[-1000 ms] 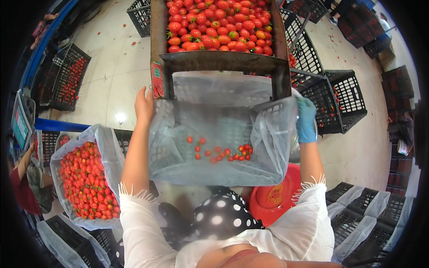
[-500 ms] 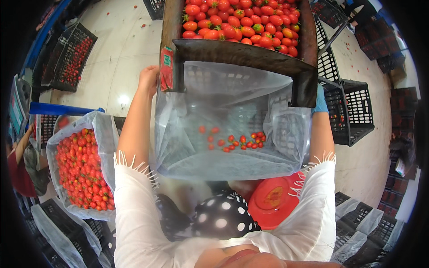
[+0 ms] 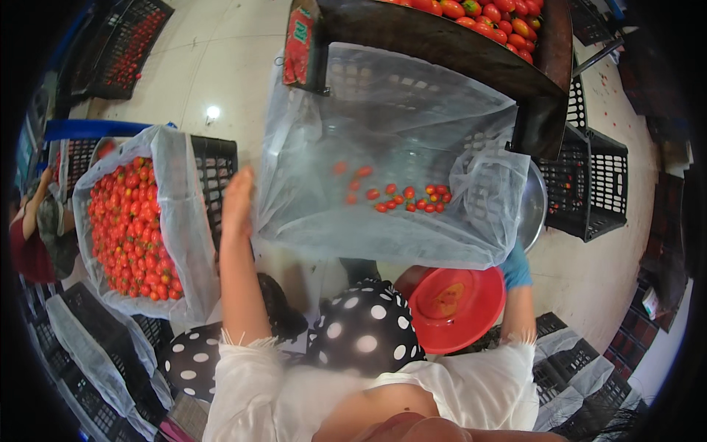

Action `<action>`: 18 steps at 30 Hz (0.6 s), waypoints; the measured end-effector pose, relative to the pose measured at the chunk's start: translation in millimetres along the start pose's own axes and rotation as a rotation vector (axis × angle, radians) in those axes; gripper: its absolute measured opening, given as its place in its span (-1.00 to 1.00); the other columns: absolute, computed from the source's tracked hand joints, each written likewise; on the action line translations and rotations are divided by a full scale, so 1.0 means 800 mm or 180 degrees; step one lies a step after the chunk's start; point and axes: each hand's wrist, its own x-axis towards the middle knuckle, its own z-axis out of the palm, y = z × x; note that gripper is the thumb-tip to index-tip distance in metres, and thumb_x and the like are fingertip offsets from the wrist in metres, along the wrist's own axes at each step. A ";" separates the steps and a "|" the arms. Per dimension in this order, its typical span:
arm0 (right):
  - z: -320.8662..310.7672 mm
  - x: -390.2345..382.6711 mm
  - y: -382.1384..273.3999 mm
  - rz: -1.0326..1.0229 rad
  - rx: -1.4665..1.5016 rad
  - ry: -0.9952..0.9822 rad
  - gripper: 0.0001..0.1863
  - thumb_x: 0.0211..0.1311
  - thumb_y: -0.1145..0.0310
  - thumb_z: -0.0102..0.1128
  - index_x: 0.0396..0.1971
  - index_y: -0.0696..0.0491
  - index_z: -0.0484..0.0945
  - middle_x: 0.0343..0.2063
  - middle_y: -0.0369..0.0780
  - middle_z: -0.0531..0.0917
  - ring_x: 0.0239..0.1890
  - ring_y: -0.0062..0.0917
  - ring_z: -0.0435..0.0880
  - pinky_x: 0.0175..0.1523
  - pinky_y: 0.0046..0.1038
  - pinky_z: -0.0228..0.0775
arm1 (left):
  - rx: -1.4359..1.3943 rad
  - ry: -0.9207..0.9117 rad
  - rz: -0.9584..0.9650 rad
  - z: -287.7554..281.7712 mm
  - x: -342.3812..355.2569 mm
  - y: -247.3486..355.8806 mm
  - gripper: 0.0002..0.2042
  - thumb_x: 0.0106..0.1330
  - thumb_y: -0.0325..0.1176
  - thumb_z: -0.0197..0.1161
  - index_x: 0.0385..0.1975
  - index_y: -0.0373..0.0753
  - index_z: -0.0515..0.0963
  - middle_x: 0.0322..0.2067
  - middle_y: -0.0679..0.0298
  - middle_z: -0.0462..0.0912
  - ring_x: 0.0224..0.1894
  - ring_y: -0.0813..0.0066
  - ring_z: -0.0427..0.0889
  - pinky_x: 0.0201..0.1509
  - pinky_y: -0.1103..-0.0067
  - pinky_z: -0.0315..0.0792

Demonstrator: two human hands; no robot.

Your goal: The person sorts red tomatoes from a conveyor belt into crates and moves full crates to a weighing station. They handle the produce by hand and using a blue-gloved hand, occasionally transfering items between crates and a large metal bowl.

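Observation:
In front of me stands a crate lined with a translucent plastic bag [image 3: 331, 239], several small red tomatoes [image 3: 410, 199] lying on its bottom. My left hand [image 3: 239, 200], bare and blurred, is beside the liner's left edge; its fingers are too smeared to read. At the liner's near right corner is my right hand [image 3: 518, 267] in a blue glove, its fingers partly hidden by the plastic. Over the far side of the bag juts a dark metal chute [image 3: 442, 48] with tomatoes [image 3: 501, 18] heaped behind its lip.
Left of me a lined crate brims with tomatoes [image 3: 132, 236]. A red plastic basin [image 3: 471, 324] sits near my polka-dot lap [image 3: 361, 324], and a metal bowl [image 3: 536, 202] behind the right corner. Black crates [image 3: 605, 184] stand right; another person [image 3: 44, 228] is far left.
Both hands have come down from the chute's sides toward me, the left to the liner's left edge, the right to its near corner. The view has shifted, with the chute now higher in it.

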 end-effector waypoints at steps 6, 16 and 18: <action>-0.027 -0.038 0.071 -0.0412 0.0539 0.0292 -0.65 0.19 0.51 -0.03 0.00 0.19 0.34 -0.04 -0.12 0.49 -0.08 -0.27 0.53 -0.05 -0.36 0.49 | -0.1364 -0.0253 -0.0912 0.010 -0.075 -0.048 -0.72 0.25 -0.27 0.08 -0.14 -0.31 0.48 -0.23 0.27 0.58 -0.25 0.44 0.55 -0.16 0.55 0.44; 0.029 -0.115 0.049 -0.0766 0.0276 0.0265 -0.63 0.14 0.40 0.09 -0.03 0.14 0.39 -0.07 -0.16 0.51 0.02 -0.37 0.46 0.09 -0.38 0.35 | -0.0581 0.0054 -0.0476 -0.002 -0.139 0.015 -0.90 0.29 -0.37 0.01 -0.37 -0.24 0.42 -0.40 0.31 0.53 -0.35 0.52 0.50 -0.24 0.59 0.40; 0.025 -0.118 0.033 -0.0790 0.0067 0.0460 -0.61 0.15 0.35 0.10 -0.01 0.15 0.37 -0.06 -0.16 0.50 0.01 -0.37 0.46 0.06 -0.39 0.37 | -0.0338 0.0237 -0.0276 0.008 -0.154 0.046 -0.90 0.29 -0.39 0.00 -0.37 -0.26 0.41 -0.42 0.30 0.50 -0.39 0.54 0.48 -0.30 0.61 0.38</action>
